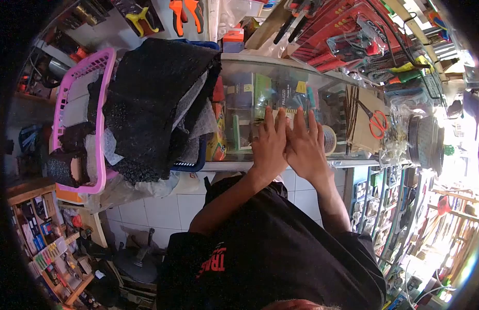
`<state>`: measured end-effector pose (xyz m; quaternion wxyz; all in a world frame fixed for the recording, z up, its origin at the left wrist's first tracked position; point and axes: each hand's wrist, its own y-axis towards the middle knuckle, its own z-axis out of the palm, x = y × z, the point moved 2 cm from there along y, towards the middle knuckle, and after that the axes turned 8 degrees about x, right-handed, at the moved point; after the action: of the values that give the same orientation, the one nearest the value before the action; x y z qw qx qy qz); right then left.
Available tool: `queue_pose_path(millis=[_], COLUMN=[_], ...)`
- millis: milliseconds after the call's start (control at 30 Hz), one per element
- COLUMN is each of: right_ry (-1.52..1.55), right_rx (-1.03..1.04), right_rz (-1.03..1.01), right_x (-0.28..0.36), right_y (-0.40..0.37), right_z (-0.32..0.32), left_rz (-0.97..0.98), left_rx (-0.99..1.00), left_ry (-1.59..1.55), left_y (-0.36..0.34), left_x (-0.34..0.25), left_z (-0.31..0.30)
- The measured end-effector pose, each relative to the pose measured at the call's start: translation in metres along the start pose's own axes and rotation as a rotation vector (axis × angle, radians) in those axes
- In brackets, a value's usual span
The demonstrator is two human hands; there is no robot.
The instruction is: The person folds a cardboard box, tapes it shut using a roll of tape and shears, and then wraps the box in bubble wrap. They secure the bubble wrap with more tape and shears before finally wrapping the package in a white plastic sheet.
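Glass counter (249, 66) beneath left grip (269, 147), right grip (306, 151)

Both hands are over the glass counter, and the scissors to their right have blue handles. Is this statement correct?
Not entirely: the scissors have orange-red handles, as the head view shows. The left hand and right hand are indeed over the glass counter, with the scissors to their right.

Left hand (271, 147), right hand (307, 152) — both partly hide the glass counter (231, 166).
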<state>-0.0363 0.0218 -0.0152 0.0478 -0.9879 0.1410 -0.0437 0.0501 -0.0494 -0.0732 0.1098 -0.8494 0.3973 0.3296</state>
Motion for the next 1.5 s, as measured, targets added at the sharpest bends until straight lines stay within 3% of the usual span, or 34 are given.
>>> queue_pose_path(millis=[233, 433, 533, 633, 733, 867, 900, 967, 1000, 1033, 1067, 1167, 1233, 1333, 1433, 1500], right_ry=[0.042, 0.067, 0.232, 0.539, 0.874, 1.305, 1.396, 1.496, 1.32, 1.142, 0.963, 0.742, 0.783, 0.668, 0.532, 0.47], right_rx=[0.049, 0.006, 0.068, 0.087, -0.048, -0.063, -0.111, -0.203, -0.231, -0.256, -0.276, -0.281, -0.326, -0.363, -0.365, -0.331], right_rz=[0.063, 0.099, 0.046, 0.021, 0.061, 0.217, 0.2, 0.083, 0.023, -0.028, -0.073, -0.084, -0.073, -0.074, -0.096, -0.109], right_x=[-0.003, -0.008, -0.019, -0.048, -0.057, -0.045, -0.037, -0.019, -0.009, 0.002, 0.009, 0.016, 0.018, 0.02, 0.029, 0.035], right_y=[0.001, 0.014, 0.008, -0.004, -0.023, -0.037, -0.041, -0.043, -0.045, -0.048, -0.05, -0.05, -0.051, -0.058, -0.065, -0.062], right_z=[0.004, 0.004, -0.004, -0.002, -0.008, 0.001, 0.008, 0.016, 0.013, 0.006, -0.001, -0.023, -0.033, -0.044, -0.051, -0.049], left_rz=[-0.002, 0.052, -0.019, 0.025, 0.112, -0.001, 0.127, 0.062, 0.009, -0.036, 0.022, 0.148, 0.158, -0.084, -0.138, -0.105], left_rx=[0.039, -0.107, 0.023, -0.044, -0.02, 0.219, 0.162, 0.36, 0.47, 0.526, 0.492, 0.612, 0.657, 0.427, 0.237, 0.178], left_ry=[0.0, 0.004, -0.014, -0.112, -0.441, -1.307, -1.349, -2.045, -2.39, -2.499, -2.433, -2.616, -2.586, -2.604, -2.619, -2.454], left_y=[-0.001, -0.003, -0.002, 0.001, 0.008, 0.013, 0.009, 0.003, -0.001, -0.004, -0.008, -0.004, 0.0, 0.006, 0.011, 0.01], left_x=[-0.005, -0.006, -0.01, 0.0, 0.029, 0.042, 0.035, 0.07, 0.081, 0.061, 0.053, 0.057, 0.057, 0.04, 0.033, 0.026], left_z=[-0.008, -0.005, -0.014, -0.013, -0.018, -0.036, -0.047, -0.011, 0.003, -0.009, -0.008, 0.005, 0.002, -0.008, -0.017, -0.018])
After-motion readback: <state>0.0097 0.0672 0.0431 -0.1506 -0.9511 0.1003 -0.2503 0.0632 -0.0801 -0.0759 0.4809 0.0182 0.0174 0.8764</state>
